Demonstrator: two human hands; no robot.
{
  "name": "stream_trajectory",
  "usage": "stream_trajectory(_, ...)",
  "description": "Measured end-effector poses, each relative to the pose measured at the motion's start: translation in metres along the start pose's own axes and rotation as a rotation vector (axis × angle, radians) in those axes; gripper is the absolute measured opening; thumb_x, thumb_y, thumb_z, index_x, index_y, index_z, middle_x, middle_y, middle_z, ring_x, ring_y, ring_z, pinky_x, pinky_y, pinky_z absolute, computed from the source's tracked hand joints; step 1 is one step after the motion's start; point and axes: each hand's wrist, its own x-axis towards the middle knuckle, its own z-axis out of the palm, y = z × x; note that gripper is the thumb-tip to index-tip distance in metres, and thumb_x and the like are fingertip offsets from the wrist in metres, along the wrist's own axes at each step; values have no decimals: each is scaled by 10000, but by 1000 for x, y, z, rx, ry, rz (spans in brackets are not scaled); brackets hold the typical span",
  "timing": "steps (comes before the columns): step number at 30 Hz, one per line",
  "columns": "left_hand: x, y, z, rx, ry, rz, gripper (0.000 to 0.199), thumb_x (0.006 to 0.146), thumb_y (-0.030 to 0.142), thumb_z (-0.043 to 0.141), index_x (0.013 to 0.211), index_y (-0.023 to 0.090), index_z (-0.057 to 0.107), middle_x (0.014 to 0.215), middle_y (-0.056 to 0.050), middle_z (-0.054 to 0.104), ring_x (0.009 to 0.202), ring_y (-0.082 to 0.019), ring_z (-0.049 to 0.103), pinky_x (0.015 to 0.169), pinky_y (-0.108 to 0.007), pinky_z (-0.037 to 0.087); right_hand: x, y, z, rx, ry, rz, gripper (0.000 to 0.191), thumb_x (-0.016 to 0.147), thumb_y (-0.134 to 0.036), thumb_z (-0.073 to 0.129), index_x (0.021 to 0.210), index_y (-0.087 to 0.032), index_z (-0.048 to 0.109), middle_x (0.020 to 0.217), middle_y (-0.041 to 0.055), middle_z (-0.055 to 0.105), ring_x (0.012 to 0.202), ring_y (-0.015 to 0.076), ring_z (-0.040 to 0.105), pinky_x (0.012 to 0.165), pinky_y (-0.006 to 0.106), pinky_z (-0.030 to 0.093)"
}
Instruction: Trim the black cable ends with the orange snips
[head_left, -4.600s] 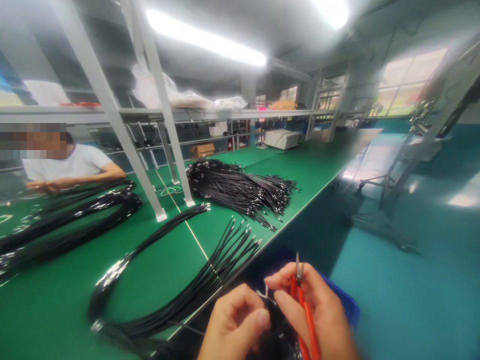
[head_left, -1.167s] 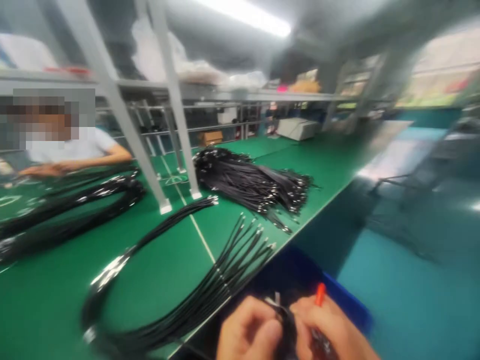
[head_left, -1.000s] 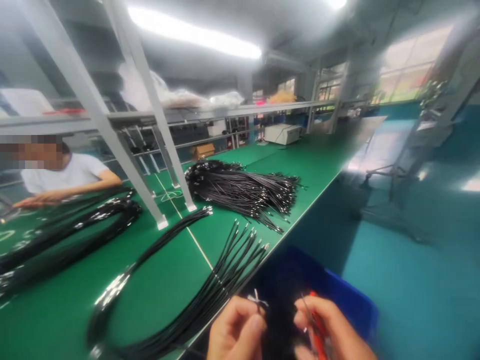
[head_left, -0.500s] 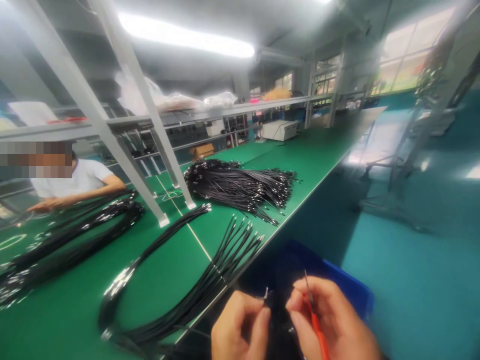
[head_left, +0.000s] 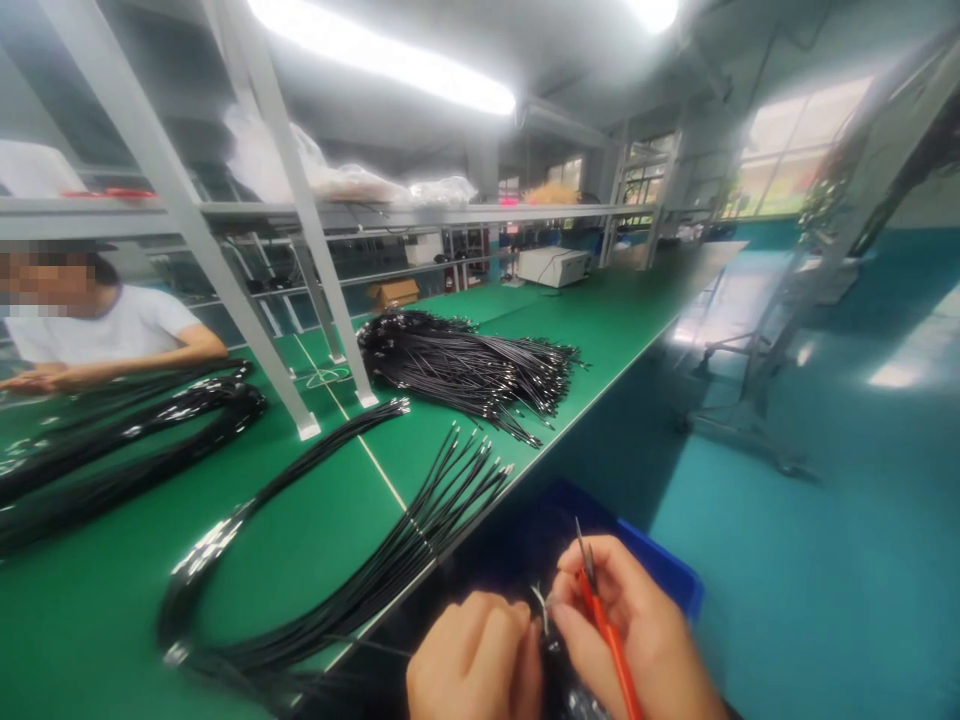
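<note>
Fingers of the left hand (head_left: 476,650) curl nearly closed at a black cable (head_left: 553,648); their grip is hidden. Right-hand (head_left: 634,625) fingertips pinch near its pale wire ends (head_left: 540,600), the palm cradling red-handled cutters (head_left: 607,635). The blades, slightly parted just beside those fingertips, could nick skin or wire if they slip.

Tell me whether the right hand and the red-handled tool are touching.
Touching. The head view shows the right hand gripping the red-handled tool, its handles lying in the grasp, thumb alongside.
</note>
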Motion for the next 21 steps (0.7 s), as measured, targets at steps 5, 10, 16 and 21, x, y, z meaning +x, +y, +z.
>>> stream_trajectory(5, 4, -8, -9, -532, -222, -298, 95, 837, 172, 597, 750, 205, 617, 649, 5, 616, 546, -119, 555, 517, -187, 418, 3, 5, 3, 61, -35, -24, 138, 649, -160, 608, 716, -250, 527, 591, -82, 529, 542, 118, 530, 528, 222, 409)
stream_trajectory(10, 9, -12, -14, -1023, -287, -791, 339, 702, 456, 749, 631, 158, 603, 526, 36, 520, 458, -69, 426, 442, -155, 331, 2, 2, -2, 27, -21, -89, 84, 711, -214, 624, 778, -255, 596, 661, -55, 590, 576, 131, 530, 566, 245, 420)
stream_trajectory(16, 12, -9, -15, -1135, -255, -854, 401, 641, 482, 797, 596, 149, 578, 478, 50, 493, 430, -45, 375, 431, -139, 285, 3, -7, 1, 56, -240, -60, 95, 675, -191, 637, 729, -234, 571, 676, -39, 635, 566, 126, 529, 547, 238, 421)
stream_trajectory(21, 10, -8, -15, -1146, -201, -843, 358, 659, 448, 798, 609, 148, 609, 495, 38, 523, 436, -49, 398, 427, -142, 293, -1, -6, 5, -143, -132, -204, 109, 736, -166, 551, 682, -257, 524, 605, -53, 560, 516, 134, 526, 517, 243, 422)
